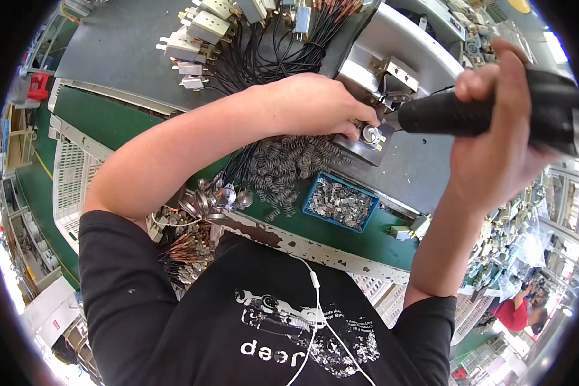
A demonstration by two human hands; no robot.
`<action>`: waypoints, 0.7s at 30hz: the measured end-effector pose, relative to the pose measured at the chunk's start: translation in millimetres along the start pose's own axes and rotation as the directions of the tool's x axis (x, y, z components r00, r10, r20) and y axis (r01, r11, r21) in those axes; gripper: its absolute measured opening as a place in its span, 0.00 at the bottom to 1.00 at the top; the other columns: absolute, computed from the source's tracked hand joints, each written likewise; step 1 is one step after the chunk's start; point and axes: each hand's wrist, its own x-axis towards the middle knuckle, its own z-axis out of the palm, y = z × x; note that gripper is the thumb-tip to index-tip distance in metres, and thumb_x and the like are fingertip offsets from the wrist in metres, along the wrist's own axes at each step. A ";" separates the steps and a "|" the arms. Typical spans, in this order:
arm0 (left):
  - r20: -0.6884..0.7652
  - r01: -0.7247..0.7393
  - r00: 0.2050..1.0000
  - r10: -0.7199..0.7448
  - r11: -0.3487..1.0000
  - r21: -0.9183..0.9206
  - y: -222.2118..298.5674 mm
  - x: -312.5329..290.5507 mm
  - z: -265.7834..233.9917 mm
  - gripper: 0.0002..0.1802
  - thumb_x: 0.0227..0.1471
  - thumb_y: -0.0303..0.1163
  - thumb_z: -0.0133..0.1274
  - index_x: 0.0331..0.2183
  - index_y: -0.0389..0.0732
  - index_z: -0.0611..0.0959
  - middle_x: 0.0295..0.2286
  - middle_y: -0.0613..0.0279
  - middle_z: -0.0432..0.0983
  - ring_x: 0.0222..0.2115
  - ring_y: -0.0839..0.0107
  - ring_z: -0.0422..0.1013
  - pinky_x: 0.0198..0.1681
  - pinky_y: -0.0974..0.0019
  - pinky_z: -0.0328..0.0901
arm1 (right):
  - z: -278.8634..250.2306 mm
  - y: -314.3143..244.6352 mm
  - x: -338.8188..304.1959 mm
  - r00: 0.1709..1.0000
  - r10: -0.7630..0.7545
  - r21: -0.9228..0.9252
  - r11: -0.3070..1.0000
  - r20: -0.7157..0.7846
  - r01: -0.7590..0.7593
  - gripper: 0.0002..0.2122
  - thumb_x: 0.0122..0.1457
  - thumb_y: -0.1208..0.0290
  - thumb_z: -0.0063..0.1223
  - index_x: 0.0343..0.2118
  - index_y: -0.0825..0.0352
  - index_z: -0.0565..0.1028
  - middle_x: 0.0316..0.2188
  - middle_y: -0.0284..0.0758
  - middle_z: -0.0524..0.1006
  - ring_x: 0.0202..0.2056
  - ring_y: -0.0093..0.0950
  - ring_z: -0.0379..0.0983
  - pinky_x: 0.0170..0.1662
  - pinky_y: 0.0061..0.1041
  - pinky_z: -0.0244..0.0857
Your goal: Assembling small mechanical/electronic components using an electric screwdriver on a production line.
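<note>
My right hand is wrapped round a black electric screwdriver, one finger raised along its top. The screwdriver's narrow end points left, close to a small round silvery metal part. That part sits on a dark metal block on the bench. With thumb and fingers, my left hand grips the part's left side, its arm bent across the bench. Just behind the block stands a metal fixture with a pale terminal piece on it.
Loose coil springs are heaped near the block. Beside them lies a blue tray of small metal pieces. Black cables with pale plug-like blocks lie at the back. Round metal parts rest by the bench's front edge.
</note>
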 end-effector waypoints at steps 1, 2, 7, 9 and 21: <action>0.002 -0.010 1.000 0.010 1.000 -0.016 0.6 -0.2 -3.1 0.21 0.58 0.47 0.55 0.53 0.60 0.79 0.31 0.57 0.82 0.34 0.54 0.79 0.40 0.54 0.72 | 1.0 -6.8 -4.0 0.998 0.030 0.035 0.999 -0.055 -0.028 0.10 0.61 0.84 0.54 0.45 0.79 0.72 0.27 0.47 0.78 0.21 0.26 0.72 0.27 0.29 0.70; 0.004 -0.020 1.000 0.020 0.999 -0.031 0.3 -0.7 -3.8 0.21 0.58 0.47 0.55 0.52 0.60 0.79 0.30 0.58 0.82 0.34 0.54 0.78 0.39 0.54 0.72 | 2.5 -7.7 -7.7 0.998 0.036 0.035 0.999 -0.054 -0.034 0.10 0.61 0.84 0.54 0.45 0.79 0.72 0.27 0.47 0.78 0.21 0.26 0.72 0.27 0.29 0.70; 0.008 -0.022 1.000 0.023 0.999 -0.038 0.1 0.3 -0.2 0.20 0.58 0.47 0.55 0.52 0.58 0.79 0.30 0.59 0.82 0.34 0.54 0.78 0.39 0.53 0.72 | -3.2 -1.8 -23.6 1.000 0.013 -0.040 0.999 -0.008 -0.014 0.09 0.62 0.80 0.57 0.40 0.81 0.73 0.21 0.41 0.75 0.21 0.25 0.71 0.28 0.27 0.70; -0.008 -0.025 1.000 0.024 0.999 -0.037 -1.3 1.3 0.5 0.20 0.58 0.47 0.55 0.51 0.57 0.79 0.31 0.59 0.82 0.34 0.54 0.78 0.39 0.53 0.72 | -2.7 0.3 -24.7 0.999 0.020 -0.054 0.998 -0.046 -0.023 0.09 0.62 0.80 0.57 0.40 0.81 0.74 0.21 0.39 0.75 0.21 0.25 0.71 0.28 0.27 0.70; 0.016 -0.010 1.000 0.011 0.999 -0.032 3.1 -0.1 -2.7 0.21 0.58 0.46 0.55 0.52 0.56 0.78 0.31 0.59 0.82 0.35 0.54 0.78 0.40 0.53 0.72 | -5.0 7.9 -32.0 0.999 0.020 -0.045 0.999 -0.030 -0.022 0.07 0.63 0.79 0.56 0.38 0.80 0.74 0.22 0.40 0.75 0.22 0.25 0.71 0.28 0.27 0.69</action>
